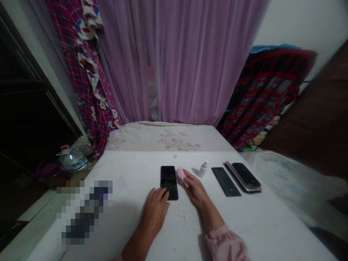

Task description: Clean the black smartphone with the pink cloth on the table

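Note:
A black smartphone (169, 177) lies flat on the white-covered table, its dark glossy side up. My left hand (157, 206) rests at its lower left corner, fingers stretched out, fingertips touching the edge. Just right of the phone, my right hand (194, 186) is closed round a small soft pink pad (181, 173); whether it is cloth or sponge I cannot tell. The pad is beside the phone's upper right edge. A small white spray bottle (203, 169) stands upright beyond my right hand.
To the right lie a dark phone (226, 182) and a stack of several phones (246, 175). A small pale square piece (175, 156) lies behind the black phone. A blurred-out object (87, 214) is at the left edge. Purple curtains (187, 65) hang behind the table.

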A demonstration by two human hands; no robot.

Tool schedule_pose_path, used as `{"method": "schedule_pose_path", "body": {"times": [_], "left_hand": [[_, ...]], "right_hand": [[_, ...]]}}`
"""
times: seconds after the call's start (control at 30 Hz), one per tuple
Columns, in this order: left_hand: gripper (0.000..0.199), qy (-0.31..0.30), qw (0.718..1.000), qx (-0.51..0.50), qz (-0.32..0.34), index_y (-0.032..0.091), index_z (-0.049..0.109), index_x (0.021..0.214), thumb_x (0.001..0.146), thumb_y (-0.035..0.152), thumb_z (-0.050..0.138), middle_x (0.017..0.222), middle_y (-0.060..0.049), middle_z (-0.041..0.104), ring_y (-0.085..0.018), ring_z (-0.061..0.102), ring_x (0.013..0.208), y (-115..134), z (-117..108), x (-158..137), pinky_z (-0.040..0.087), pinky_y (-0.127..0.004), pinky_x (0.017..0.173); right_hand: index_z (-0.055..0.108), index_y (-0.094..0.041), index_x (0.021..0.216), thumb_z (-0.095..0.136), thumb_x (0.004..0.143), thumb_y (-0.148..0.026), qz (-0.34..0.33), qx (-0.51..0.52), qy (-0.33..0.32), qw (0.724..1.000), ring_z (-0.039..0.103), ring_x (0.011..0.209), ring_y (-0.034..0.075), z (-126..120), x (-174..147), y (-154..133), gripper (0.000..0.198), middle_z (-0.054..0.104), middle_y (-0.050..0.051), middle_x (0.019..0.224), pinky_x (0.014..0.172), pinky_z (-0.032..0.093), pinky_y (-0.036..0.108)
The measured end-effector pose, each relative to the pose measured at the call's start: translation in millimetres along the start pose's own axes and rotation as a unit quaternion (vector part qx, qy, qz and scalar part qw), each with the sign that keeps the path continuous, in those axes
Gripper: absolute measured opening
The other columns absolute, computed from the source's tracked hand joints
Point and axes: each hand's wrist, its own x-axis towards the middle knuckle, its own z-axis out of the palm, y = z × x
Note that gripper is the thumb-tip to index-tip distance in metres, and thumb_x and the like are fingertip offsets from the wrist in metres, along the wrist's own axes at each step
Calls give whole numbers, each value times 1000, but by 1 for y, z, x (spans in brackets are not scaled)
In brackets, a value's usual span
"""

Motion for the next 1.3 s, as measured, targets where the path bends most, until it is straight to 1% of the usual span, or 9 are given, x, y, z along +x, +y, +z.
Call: {"method": "schedule_pose_path", "body": {"times": [0.17, 0.27, 0.33, 0.5, 0.67, 0.87, 1.1, 1.2, 1.3], "left_hand": [[34, -55, 998, 31, -30, 15, 63, 121, 88, 12, 54, 123, -14, 65, -28, 62, 110, 30, -11, 13, 46, -49, 102], [27, -109, 994, 2, -22, 17, 68, 109, 88, 12, 52, 107, -12, 70, -26, 66, 97, 34, -24, 35, 53, -41, 88], [28, -151, 988, -32, 7, 20, 71, 101, 89, 10, 48, 95, -8, 72, -23, 68, 90, 23, -31, 53, 54, -35, 82], [61, -144, 982, 8, 124, 21, 53, 132, 76, -2, 51, 145, -11, 48, -28, 40, 136, -25, -30, 90, 28, -49, 112], [76, -177, 955, 58, 229, 20, 46, 137, 65, 4, 66, 146, -13, 46, -29, 32, 140, -48, -13, 117, 11, -49, 117], [59, -184, 957, 69, 212, 22, 58, 119, 62, 10, 69, 123, -10, 63, -31, 51, 123, -46, -11, 136, 8, -52, 115], [65, -244, 954, 103, 141, 19, 63, 111, 48, 19, 80, 115, -13, 65, -34, 57, 110, -48, -20, 142, 6, -52, 114], [57, -239, 961, 99, 97, 18, 66, 101, 47, 28, 84, 111, -13, 65, -35, 56, 110, -58, -28, 138, 13, -51, 113], [57, -229, 968, 88, 47, 19, 65, 98, 50, 42, 85, 107, -12, 66, -34, 58, 107, -67, -40, 124, 30, -48, 105]], "right_hand": [[71, -21, 105, 82, 59, -19, -19, 25, -3, 1000, 66, 101, 19, 1, -2, 0, 47, 69, 4, 116, 96, 53, 36], [71, -23, 105, 82, 59, -18, -21, 13, -2, 1000, 68, 98, 19, -2, -3, -2, 48, 71, 3, 113, 91, 56, 33], [71, -23, 106, 81, 60, -18, -17, 4, -4, 1000, 69, 96, 19, -4, -4, -4, 47, 71, 4, 112, 85, 58, 29], [71, -22, 107, 79, 61, -15, -1, 18, -8, 1000, 70, 86, 16, -6, -6, -7, 47, 73, 3, 107, 65, 58, 20], [73, -25, 102, 81, 60, -18, 13, 53, -3, 998, 68, 86, 12, -4, -7, -9, 43, 73, 1, 104, 61, 54, 14], [72, -24, 104, 81, 65, -26, 6, 38, 11, 999, 68, 82, 14, -5, -9, -8, 39, 73, 2, 103, 58, 54, 17], [71, -24, 100, 83, 63, -32, -21, 13, 19, 1000, 65, 71, 13, -10, -5, -6, 39, 73, 1, 87, 56, 53, 19], [70, -24, 96, 82, 64, -37, -63, -10, 46, 997, 64, 70, 15, -13, -3, -5, 36, 71, 0, 86, 57, 53, 24], [69, -23, 92, 82, 63, -41, -92, -43, 74, 992, 63, 71, 16, -14, -1, -3, 37, 70, 1, 85, 60, 53, 27]]}}
